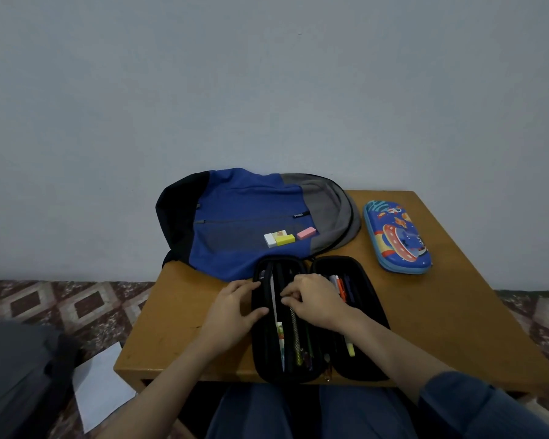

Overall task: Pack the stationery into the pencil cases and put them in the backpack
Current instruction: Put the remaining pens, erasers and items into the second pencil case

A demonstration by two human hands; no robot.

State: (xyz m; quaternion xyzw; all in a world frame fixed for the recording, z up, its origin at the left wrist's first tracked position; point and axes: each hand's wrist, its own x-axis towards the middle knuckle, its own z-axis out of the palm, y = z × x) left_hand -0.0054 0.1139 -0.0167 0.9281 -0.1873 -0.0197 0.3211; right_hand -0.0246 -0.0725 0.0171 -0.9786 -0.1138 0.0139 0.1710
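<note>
Now my left hand grips the open black pencil case at the counter's near edge; right hand curls inside, grasp unclear. Erasers sit beyond on the backpack, nearer my right.

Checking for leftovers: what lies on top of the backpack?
A white eraser, a yellow one, a pale one behind it and a pink one. The backpack's inside is hidden.

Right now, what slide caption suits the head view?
Left hand holds open black pencil case, right hand reaches among its pens; erasers lie on backpack.
</note>
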